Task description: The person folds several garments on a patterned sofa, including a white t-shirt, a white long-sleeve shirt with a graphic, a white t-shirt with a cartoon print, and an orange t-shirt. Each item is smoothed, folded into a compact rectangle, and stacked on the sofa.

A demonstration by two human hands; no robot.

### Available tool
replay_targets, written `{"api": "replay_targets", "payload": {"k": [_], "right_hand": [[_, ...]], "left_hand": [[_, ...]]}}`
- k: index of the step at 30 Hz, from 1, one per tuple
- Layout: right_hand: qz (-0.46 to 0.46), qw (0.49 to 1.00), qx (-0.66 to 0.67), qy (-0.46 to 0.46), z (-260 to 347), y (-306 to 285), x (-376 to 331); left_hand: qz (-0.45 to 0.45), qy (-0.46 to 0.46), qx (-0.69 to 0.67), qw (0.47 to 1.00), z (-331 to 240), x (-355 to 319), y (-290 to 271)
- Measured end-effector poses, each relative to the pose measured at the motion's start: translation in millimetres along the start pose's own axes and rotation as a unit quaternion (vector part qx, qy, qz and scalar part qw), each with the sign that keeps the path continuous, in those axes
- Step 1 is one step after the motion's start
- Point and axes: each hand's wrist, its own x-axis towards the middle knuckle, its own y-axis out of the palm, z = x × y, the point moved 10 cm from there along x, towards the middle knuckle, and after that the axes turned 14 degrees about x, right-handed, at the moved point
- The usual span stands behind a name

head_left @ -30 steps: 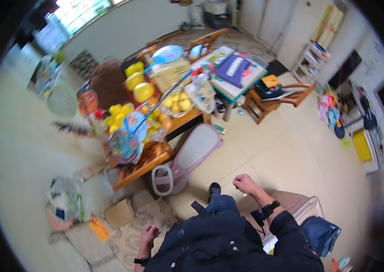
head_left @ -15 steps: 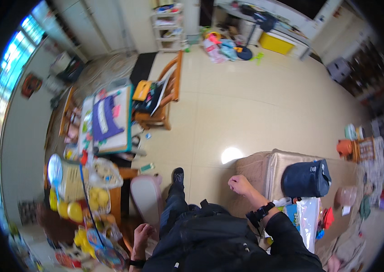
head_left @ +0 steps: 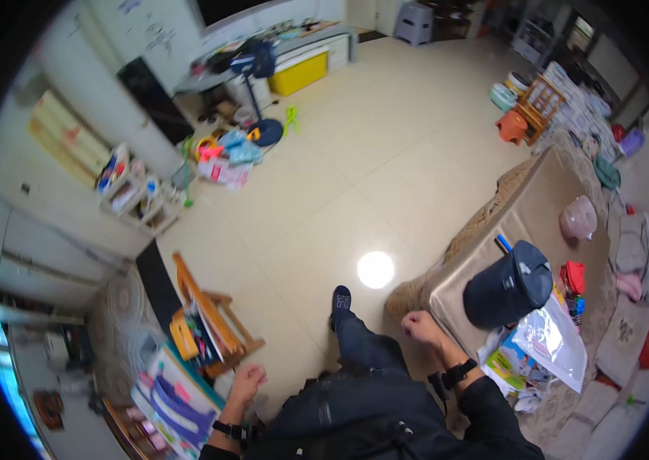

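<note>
My left hand (head_left: 248,383) hangs low beside my body with its fingers loosely curled and nothing seen in them. It is nearest to the wooden chair (head_left: 221,322) and the table with the purple cloth (head_left: 179,414). My right hand (head_left: 422,327) is also curled, with nothing visible in it, close by the edge of the table under a shiny beige cover (head_left: 455,295). On that cover stands a dark blue cylindrical bag (head_left: 497,291). A clear and white plastic package (head_left: 551,341) lies beside the bag, and a red item (head_left: 572,276) sits behind it.
A translucent pink tub (head_left: 578,218) stands farther along the covered table. An orange stool (head_left: 512,127) and a small wooden chair (head_left: 541,107) are at the far right. Ahead are a yellow box (head_left: 299,73), a dark fan base (head_left: 266,132), plastic bags (head_left: 225,173) and a white shelf rack (head_left: 140,201).
I have stepped forward and turned right; the cluttered table on the left has mostly left view, and the covered table shows more fully. Both hands stay loosely curled.
</note>
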Motion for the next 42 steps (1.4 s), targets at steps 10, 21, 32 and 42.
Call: {"api": "replay_targets", "payload": {"k": [10, 21, 32, 42], "right_hand": [[-0.077, 0.994, 0.059, -0.041, 137, -95, 215], [-0.184, 0.972, 0.139, 0.044, 238, -258, 413], [-0.296, 0.902, 0.31, 0.053, 322, -469, 561], [-0.304, 0.935, 0.178, -0.044, 502, -776, 789]], "left_hand": [[0.051, -0.049, 0.178, 0.981, -185, 184, -2], [0.124, -0.055, 0.148, 0.98, -456, 568, 61], [0.256, 0.147, 0.301, 0.907, -851, 854, 299], [0.318, 0.376, 0.622, 0.608, -996, 1006, 411]]}}
